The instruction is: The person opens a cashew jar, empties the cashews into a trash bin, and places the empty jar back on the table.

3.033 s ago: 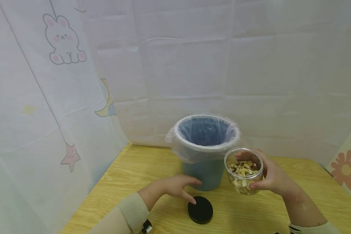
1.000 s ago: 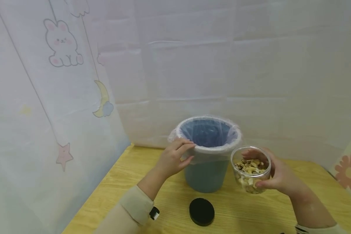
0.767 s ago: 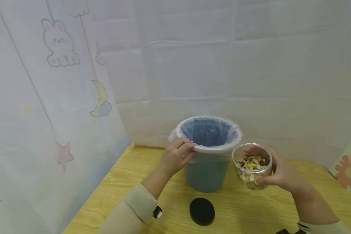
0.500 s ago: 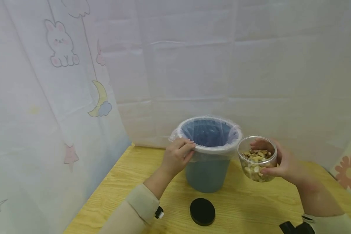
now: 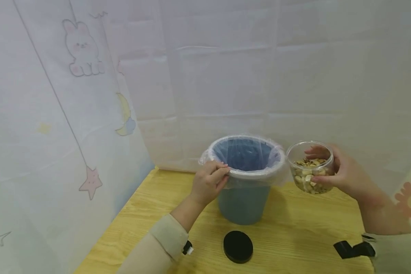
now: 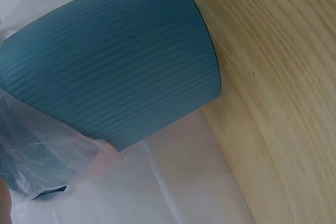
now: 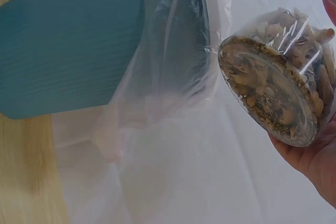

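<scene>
The right hand [image 5: 344, 177] grips one clear jar [image 5: 309, 179] of tan nuts [image 5: 311, 163] while the left hand [image 5: 207, 183] pinches one blue bin [image 5: 244, 203] (one black lid [image 5: 238, 247] nearby).

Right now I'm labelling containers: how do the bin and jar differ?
The bin is blue, the jar clear. The bin stands on the table; the right hand holds the jar up. The jar contains nuts; the bin, a liner. Both have round, open tops.

A clear, round, open-topped jar [image 5: 304, 183], partly filled with pale and brown nuts [image 5: 307, 163], is held up by the right hand [image 5: 348, 173] beside an upright blue-green bin [image 5: 243, 207]. The left hand [image 5: 207, 184] pinches the translucent liner [image 5: 276, 176] folded over the bin's rim.
</scene>
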`<move>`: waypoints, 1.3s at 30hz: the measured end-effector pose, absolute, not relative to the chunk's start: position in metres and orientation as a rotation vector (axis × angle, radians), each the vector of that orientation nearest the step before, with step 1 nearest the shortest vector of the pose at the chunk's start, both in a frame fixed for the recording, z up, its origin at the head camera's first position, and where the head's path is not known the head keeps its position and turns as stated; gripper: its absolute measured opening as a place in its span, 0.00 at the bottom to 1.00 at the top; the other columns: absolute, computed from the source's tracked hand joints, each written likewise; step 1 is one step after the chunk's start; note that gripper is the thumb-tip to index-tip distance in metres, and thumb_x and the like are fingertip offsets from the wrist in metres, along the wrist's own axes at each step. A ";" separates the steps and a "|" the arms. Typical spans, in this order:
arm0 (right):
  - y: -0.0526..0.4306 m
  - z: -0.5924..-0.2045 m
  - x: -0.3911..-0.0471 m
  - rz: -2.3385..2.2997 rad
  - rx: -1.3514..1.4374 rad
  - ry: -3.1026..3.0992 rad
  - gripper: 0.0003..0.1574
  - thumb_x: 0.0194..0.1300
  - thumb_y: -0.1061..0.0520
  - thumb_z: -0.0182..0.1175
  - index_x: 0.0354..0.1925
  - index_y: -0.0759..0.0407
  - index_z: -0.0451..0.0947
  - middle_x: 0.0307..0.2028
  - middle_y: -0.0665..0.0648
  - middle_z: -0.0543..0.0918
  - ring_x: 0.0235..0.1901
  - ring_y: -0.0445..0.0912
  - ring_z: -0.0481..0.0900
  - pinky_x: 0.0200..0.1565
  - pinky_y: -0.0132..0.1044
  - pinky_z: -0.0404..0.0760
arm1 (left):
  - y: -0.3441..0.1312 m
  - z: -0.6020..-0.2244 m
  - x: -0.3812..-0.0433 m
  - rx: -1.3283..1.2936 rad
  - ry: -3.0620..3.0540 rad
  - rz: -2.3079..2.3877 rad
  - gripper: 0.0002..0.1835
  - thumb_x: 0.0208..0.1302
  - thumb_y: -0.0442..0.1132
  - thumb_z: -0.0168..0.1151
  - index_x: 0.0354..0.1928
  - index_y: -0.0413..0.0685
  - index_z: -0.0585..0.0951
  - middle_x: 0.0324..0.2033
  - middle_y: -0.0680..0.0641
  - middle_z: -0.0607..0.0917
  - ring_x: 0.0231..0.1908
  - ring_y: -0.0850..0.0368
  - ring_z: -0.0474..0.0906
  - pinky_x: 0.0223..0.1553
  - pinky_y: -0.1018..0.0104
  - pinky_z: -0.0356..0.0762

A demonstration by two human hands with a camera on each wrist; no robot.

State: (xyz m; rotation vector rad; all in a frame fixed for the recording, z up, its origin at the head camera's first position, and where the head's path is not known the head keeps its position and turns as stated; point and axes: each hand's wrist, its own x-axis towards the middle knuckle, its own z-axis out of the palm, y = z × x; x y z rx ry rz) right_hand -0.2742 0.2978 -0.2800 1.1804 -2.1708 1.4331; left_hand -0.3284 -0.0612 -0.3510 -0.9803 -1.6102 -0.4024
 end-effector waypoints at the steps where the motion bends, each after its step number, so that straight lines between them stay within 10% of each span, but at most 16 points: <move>1: 0.298 -0.278 -0.274 1.402 1.140 -2.201 0.44 0.46 0.83 0.58 0.61 0.67 0.57 0.54 0.51 0.71 0.53 0.36 0.71 0.33 0.29 0.80 | -0.061 -0.352 -0.329 -0.978 -1.598 -0.400 0.08 0.53 0.38 0.65 0.36 0.49 0.81 0.37 0.50 0.80 0.40 0.56 0.78 0.49 0.70 0.73; 28: 0.290 -0.235 -0.301 1.010 0.689 -2.530 0.42 0.50 0.59 0.70 0.59 0.56 0.60 0.52 0.56 0.71 0.40 0.30 0.73 0.34 0.24 0.75 | -0.059 -0.352 -0.332 -0.989 -1.578 -0.415 0.07 0.57 0.42 0.62 0.35 0.48 0.81 0.36 0.49 0.80 0.38 0.56 0.78 0.43 0.70 0.76; 39: 0.285 -0.221 -0.311 0.846 0.629 -2.600 0.40 0.49 0.48 0.70 0.56 0.55 0.62 0.50 0.53 0.70 0.36 0.43 0.70 0.30 0.32 0.73 | -0.058 -0.353 -0.336 -0.976 -1.580 -0.431 0.07 0.57 0.43 0.62 0.36 0.48 0.80 0.37 0.49 0.80 0.38 0.56 0.78 0.43 0.70 0.76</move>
